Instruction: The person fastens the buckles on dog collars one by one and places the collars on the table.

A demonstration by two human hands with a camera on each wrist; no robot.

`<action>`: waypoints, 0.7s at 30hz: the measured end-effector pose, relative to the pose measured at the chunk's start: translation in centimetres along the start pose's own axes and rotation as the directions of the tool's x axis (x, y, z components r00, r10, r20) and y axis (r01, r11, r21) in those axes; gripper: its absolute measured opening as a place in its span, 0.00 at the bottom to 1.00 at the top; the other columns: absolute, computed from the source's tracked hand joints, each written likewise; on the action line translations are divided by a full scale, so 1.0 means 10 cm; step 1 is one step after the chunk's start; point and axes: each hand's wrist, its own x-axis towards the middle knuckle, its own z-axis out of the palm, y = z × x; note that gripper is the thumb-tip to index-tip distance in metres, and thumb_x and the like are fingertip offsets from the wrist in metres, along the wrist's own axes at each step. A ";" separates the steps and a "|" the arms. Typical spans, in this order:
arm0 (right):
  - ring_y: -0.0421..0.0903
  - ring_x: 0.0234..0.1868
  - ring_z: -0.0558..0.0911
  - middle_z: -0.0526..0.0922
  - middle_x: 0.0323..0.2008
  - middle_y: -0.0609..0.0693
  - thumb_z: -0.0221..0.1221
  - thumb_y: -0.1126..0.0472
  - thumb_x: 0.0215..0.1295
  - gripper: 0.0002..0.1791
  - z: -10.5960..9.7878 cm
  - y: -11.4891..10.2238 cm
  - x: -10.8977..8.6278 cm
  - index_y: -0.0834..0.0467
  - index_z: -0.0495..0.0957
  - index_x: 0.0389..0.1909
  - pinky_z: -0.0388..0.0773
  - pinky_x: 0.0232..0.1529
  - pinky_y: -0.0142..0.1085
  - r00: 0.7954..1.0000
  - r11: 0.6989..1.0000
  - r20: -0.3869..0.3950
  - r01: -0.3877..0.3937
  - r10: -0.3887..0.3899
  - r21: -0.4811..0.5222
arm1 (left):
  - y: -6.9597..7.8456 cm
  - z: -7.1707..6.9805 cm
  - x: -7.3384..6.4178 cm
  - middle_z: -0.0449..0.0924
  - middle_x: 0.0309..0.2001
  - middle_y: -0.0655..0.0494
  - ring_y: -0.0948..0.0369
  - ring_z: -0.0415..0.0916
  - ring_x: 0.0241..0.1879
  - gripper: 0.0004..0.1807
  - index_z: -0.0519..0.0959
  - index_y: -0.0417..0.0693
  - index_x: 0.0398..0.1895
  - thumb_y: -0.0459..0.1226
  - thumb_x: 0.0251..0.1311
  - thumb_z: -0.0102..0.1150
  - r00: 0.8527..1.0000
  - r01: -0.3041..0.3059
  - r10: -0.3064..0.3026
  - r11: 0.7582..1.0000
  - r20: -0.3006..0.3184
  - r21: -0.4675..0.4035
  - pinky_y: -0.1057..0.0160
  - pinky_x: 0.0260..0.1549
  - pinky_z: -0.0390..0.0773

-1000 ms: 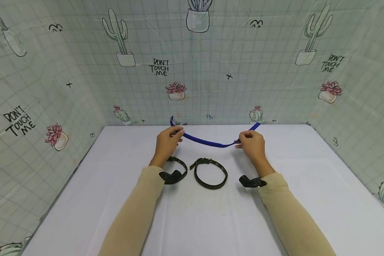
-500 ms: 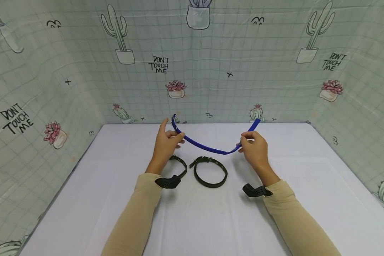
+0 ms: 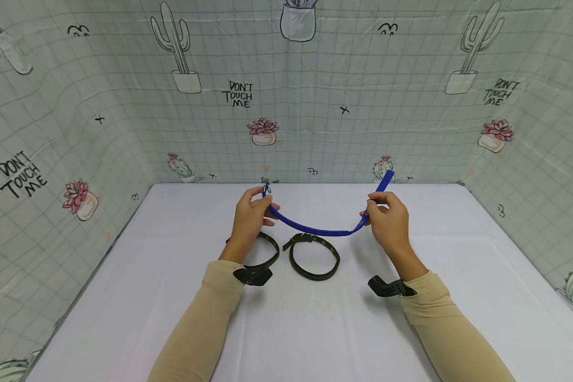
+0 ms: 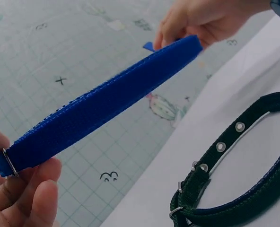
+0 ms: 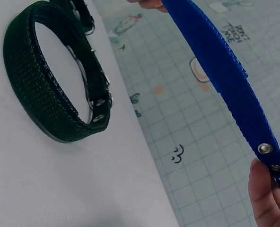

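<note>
A blue webbing collar [image 3: 315, 231] hangs in a shallow curve between my two hands, above the table. At its buckle end my left hand [image 3: 250, 215] pinches it; the left wrist view shows a metal ring [image 4: 10, 162] at those fingers. My right hand [image 3: 389, 220] grips the other end between thumb and fingers, and the strap tip sticks up past them. Metal eyelets [image 5: 265, 148] line that end in the right wrist view. Below the blue collar, a dark green collar [image 3: 315, 277] lies buckled into a loop on the table.
A second dark green collar [image 3: 272, 260], also looped, lies left of the first, partly hidden behind my left wrist. The white table [image 3: 315, 334] ends at a cloth backdrop [image 3: 310, 138] printed with cacti. Each wrist carries a black camera mount [image 3: 387, 287].
My right hand has moved slightly right and toward me. My left fingers opened outward, then closed in again near the buckle. The blue collar's middle has sagged lower; the green collars stay put.
</note>
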 end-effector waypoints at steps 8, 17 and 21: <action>0.41 0.30 0.85 0.78 0.44 0.63 0.52 0.70 0.73 0.12 -0.04 -0.09 0.00 0.73 0.74 0.51 0.82 0.31 0.28 1.000 1.000 0.009 -0.006 0.006 0.007 | 0.02 0.03 -0.02 0.86 0.37 0.45 0.50 0.85 0.37 0.18 0.72 0.43 0.57 0.42 0.71 0.58 1.000 -0.020 0.020 1.000 -0.022 -0.006 0.65 0.28 0.81; 0.39 0.29 0.85 0.78 0.44 0.63 0.56 0.66 0.73 0.17 -0.03 0.16 0.08 0.64 0.73 0.60 0.83 0.30 0.30 1.000 0.999 -0.014 -0.001 0.001 0.044 | 0.03 0.05 -0.02 0.86 0.36 0.47 0.54 0.81 0.33 0.21 0.75 0.51 0.64 0.46 0.73 0.56 0.995 -0.090 0.093 0.993 -0.036 0.072 0.64 0.29 0.80; 0.40 0.28 0.86 0.80 0.44 0.65 0.57 0.65 0.72 0.35 -0.02 0.17 0.06 0.52 0.56 0.77 0.83 0.30 0.31 0.999 0.998 0.000 -0.039 0.039 0.052 | -0.04 0.09 -0.05 0.86 0.39 0.47 0.58 0.80 0.28 0.18 0.77 0.48 0.61 0.45 0.74 0.55 0.992 -0.099 0.104 0.993 -0.070 0.066 0.65 0.28 0.80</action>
